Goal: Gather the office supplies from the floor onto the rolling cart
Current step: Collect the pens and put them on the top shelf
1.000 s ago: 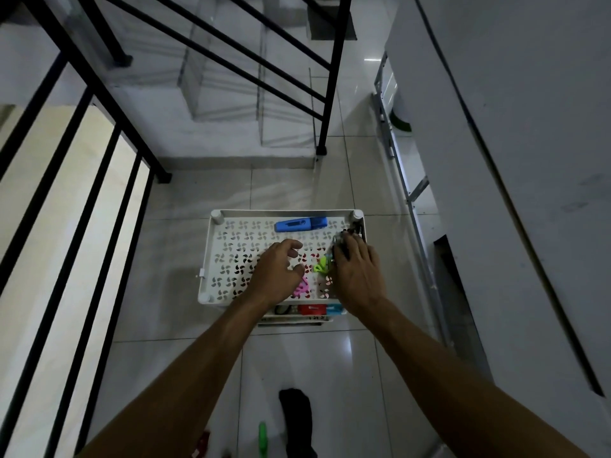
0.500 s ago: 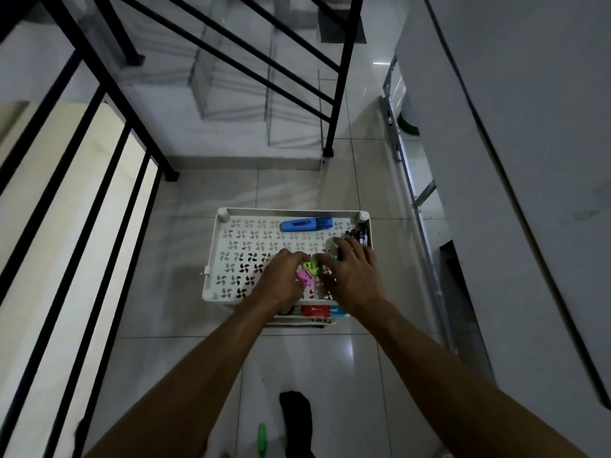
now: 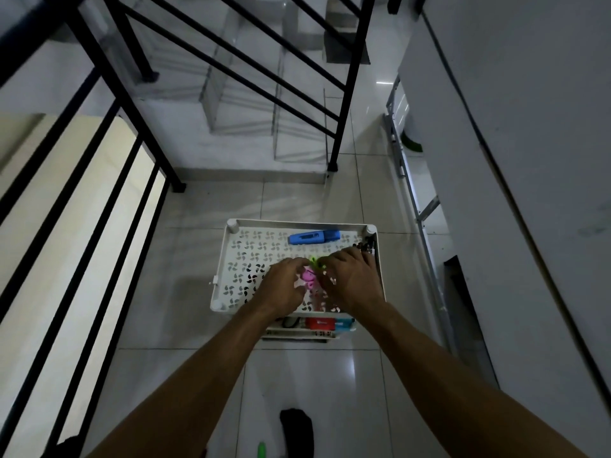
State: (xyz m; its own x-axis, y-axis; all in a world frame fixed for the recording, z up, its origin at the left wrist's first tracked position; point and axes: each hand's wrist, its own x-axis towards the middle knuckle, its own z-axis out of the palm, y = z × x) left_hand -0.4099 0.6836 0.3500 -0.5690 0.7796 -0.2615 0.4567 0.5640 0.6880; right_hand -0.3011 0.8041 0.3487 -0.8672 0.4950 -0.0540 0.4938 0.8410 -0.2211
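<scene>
At the bottom edge, at 6 o'clock, a green pen lies on the floor tiles, cut off by the frame, beside a dark foot; it is probably left to pick up, and lies well behind both hands. Further out, both hands meet over the top tray of the white cart. The left hand and the right hand curl inward around small pink clips and a green clip between them. Whether the fingers pinch these or only rest on them I cannot tell. At 12 o'clock from the hands, a blue marker lies across the tray, long axis left to right. Dark items at the tray's far right corner are too dim to name. The lower shelf shows only a red box.
</scene>
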